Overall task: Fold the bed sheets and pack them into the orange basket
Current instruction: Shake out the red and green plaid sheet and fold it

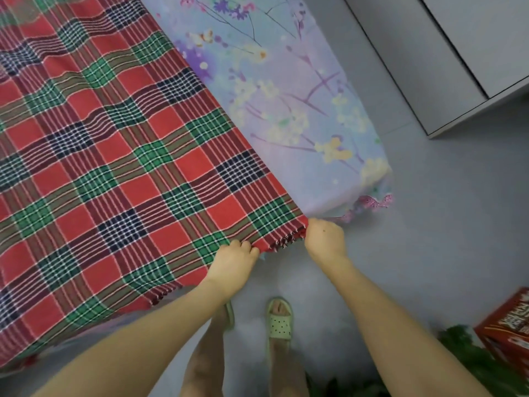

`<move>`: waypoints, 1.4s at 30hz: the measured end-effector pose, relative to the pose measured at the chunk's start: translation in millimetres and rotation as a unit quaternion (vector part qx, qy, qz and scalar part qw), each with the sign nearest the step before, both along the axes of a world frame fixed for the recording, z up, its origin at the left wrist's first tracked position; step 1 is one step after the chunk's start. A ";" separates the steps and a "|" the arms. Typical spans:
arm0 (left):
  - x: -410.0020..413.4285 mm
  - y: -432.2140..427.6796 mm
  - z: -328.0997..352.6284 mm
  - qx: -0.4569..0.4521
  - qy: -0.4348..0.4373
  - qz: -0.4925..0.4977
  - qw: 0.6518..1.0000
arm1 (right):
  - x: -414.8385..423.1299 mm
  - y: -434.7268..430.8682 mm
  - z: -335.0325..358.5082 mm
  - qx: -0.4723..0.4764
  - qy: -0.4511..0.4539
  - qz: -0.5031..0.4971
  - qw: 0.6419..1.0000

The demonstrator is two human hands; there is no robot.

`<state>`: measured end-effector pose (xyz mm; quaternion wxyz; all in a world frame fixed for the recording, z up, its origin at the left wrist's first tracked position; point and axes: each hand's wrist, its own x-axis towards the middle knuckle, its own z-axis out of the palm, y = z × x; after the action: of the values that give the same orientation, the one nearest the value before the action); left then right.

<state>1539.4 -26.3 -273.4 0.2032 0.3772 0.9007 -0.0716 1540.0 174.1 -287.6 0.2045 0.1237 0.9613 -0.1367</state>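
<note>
This is a bedroom in a home. A bed fills most of the view — it has a purple flowered sheet on it, with a red and green checked sheet spread on top. Beside the bed is a smooth grey floor and a grey cupboard. The person wears soft green slippers — indoor shoes.

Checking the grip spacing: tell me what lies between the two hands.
In the head view, the fringed edge of the plaid sheet spans the gap between the left hand and right hand; both grip it.
</note>
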 end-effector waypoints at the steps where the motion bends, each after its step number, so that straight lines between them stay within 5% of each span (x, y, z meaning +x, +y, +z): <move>1: -0.7 2.3 -1.1 -0.010 -0.004 0.013 1.000 | -2.3 -2.0 -1.7 -0.011 0.002 -0.017 1.000; 9: 16.5 -17.9 1.0 -0.023 -0.051 0.012 0.998 | 16.6 -6.3 8.0 0.063 -0.090 -0.008 0.994; 13: 38.4 -53.1 3.0 -0.009 -0.014 0.237 0.971 | 7.7 -21.0 9.4 0.081 -0.084 -0.061 0.991; 15: 63.6 -79.4 0.5 0.106 -0.043 0.432 0.895 | 22.1 -23.2 8.6 0.084 -0.065 -0.094 0.990; 17: 86.8 -105.9 2.9 0.199 -0.081 0.649 0.730 | 38.4 -27.6 8.6 0.056 -0.045 -0.155 0.985; 18: 93.1 -119.2 3.5 0.253 -0.103 0.756 0.595 | 45.3 -33.1 9.4 0.012 -0.035 -0.195 0.980; 19: 97.2 -133.8 1.4 0.325 -0.132 0.837 0.419 | 51.9 -41.0 9.0 -0.062 -0.032 -0.237 0.969; 20: 97.8 -147.9 -0.6 0.401 -0.172 0.869 0.235 | 56.8 -51.6 8.0 -0.156 -0.035 -0.284 0.945; 21: 98.9 -162.0 -4.5 0.449 -0.202 0.866 0.089 | 60.5 -65.5 7.9 -0.257 -0.049 -0.336 0.905; 22: 99.1 -174.1 -9.2 0.477 -0.224 0.850 -0.002 | 61.2 -78.4 9.4 -0.344 -0.067 -0.391 0.851; 24: 101.0 -196.4 -14.0 0.502 -0.228 0.830 -0.084 | 55.7 -108.3 12.1 -0.464 -0.116 -0.462 0.747; 26: 97.4 -207.4 -14.2 0.525 -0.215 0.815 -0.117 | 45.5 -129.3 12.2 -0.521 -0.152 -0.508 0.669; 28: 91.5 -213.0 -16.2 0.536 -0.215 0.806 -0.129 | 35.6 -144.6 10.4 -0.533 -0.163 -0.541 0.630; 37: 109.4 -230.2 -46.2 0.529 -0.152 0.830 -0.091 | 40.0 -142.6 -12.7 -0.428 -0.126 -0.551 0.706; 42: 114.9 -229.7 -50.3 0.532 -0.159 0.826 -0.102 | 35.3 -163.8 -19.2 -0.493 -0.145 -0.565 0.645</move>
<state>1654.3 -256.0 -323.7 0.0188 0.6628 -0.2250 -0.7139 1575.3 10.3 -306.8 0.2547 0.5421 0.4534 -0.6601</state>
